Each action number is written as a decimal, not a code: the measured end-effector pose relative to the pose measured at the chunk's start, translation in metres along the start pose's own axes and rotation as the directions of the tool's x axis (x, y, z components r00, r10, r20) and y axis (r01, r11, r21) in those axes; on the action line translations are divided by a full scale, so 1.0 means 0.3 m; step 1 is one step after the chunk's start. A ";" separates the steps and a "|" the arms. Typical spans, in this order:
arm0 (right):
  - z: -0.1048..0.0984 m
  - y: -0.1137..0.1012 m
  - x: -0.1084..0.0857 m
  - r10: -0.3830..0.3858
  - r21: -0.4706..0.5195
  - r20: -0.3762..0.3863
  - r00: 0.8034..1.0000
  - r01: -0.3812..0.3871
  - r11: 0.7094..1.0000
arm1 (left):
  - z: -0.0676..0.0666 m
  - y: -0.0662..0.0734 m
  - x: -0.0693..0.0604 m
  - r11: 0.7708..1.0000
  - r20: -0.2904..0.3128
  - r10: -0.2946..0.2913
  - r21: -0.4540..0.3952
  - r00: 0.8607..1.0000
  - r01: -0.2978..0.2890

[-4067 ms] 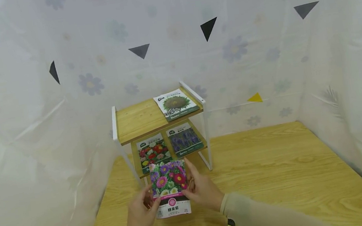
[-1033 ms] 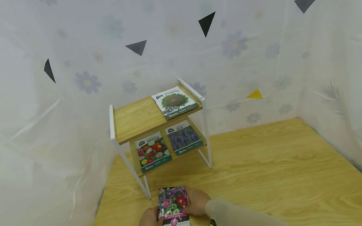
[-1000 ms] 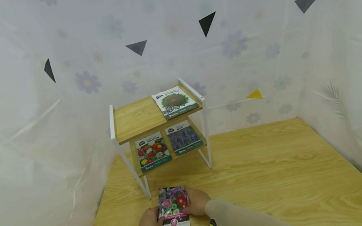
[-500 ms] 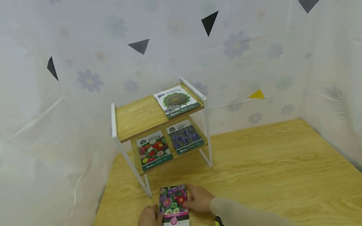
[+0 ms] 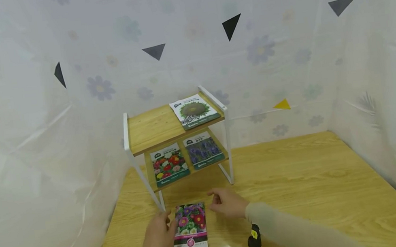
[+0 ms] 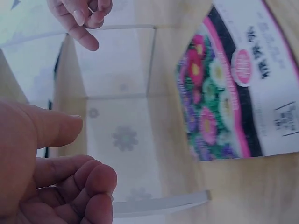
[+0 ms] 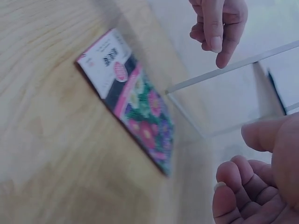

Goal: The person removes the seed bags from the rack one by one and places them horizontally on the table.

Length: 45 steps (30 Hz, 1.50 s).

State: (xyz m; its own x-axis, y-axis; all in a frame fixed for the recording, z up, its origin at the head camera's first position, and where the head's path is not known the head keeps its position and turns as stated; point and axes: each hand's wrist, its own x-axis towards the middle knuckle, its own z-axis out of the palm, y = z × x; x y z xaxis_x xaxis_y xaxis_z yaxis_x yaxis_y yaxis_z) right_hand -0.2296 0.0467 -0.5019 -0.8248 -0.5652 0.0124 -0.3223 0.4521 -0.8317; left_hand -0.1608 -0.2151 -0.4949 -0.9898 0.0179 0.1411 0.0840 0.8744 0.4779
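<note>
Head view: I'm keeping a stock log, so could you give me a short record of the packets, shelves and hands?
Upper shelf: sunflower packet, on the right side
Lower shelf: mixed-flower packet on the left, purple-flower packet on the right
Table: 糖果菊 packet, lying face up in front of the rack
Left hand: beside that packet's left edge, holding nothing
Right hand: apart from its right edge, holding nothing

Pale flower-print sheeting [image 5: 184,2] behind wood-grain tabletop [image 5: 292,182]; dark triangles [image 5: 232,26] and yellow triangles [image 5: 282,105] across sheeting.

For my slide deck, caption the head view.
Left hand and right hand flank a floral packet on a wooden table, before a shelf bearing three more packets.
</note>
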 end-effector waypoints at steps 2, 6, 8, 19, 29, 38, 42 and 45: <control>-0.035 -0.023 -0.006 -0.010 -0.009 -0.013 1.000 0.010 1.000 | -0.029 0.019 0.005 1.000 -0.011 0.026 0.011 1.000 -0.026; -0.102 -0.066 -0.015 -0.027 -0.057 -0.047 0.999 0.024 0.998 | -0.085 0.055 0.010 0.993 -0.074 0.110 0.045 0.991 -0.107; -0.134 -0.087 -0.019 -0.057 -0.092 -0.065 0.996 0.051 0.994 | -0.113 0.075 0.011 0.988 -0.103 0.152 0.056 0.983 -0.147; -0.312 -0.261 -0.060 -0.098 -0.154 -0.110 0.989 0.081 0.985 | -0.269 0.207 0.050 0.917 -0.269 0.399 0.119 0.876 -0.381; -0.429 -0.389 -0.078 -0.263 -0.284 -0.142 0.954 0.216 0.934 | -0.385 0.316 0.107 0.823 -0.356 0.567 0.202 0.743 -0.531; -0.528 -0.497 -0.071 -0.293 -0.404 -0.193 0.936 0.196 0.893 | -0.488 0.440 0.190 0.849 -0.328 0.528 0.184 0.783 -0.495; -0.560 -0.540 -0.040 -0.286 -0.425 -0.223 0.932 0.171 0.889 | -0.519 0.481 0.241 0.893 -0.277 0.449 0.150 0.849 -0.424; -0.576 -0.572 -0.013 -0.297 -0.446 -0.235 0.926 0.169 0.879 | -0.536 0.505 0.277 0.918 -0.240 0.396 0.122 0.886 -0.378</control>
State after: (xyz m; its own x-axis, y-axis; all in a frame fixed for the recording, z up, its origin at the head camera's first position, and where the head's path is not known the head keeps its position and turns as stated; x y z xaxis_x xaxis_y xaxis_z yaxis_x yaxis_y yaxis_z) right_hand -0.2512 0.0905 -0.2633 -0.7769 -0.4954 0.3885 -0.6296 0.6099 -0.4813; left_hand -0.2120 -0.1590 -0.2713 -0.8162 0.2459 0.5228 0.4369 0.8548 0.2800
